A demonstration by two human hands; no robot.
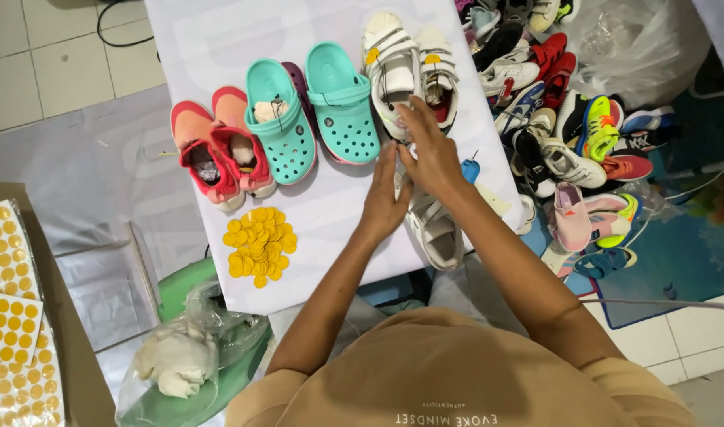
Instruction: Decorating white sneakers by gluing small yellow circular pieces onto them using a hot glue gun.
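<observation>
R hand [432, 150] on white sandal [394, 75], L hand [384, 198] beside

Both bare arms reach forward, forearms converging. The left hand [383, 198] lies palm down, fingers extended; the right hand [429, 150] overlaps it, fingers spread forward.

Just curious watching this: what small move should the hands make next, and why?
Probably slide the white shoe up beside the white strapped pair. Both the left hand and right hand rest on it, and the other pairs already stand in a row.
</observation>
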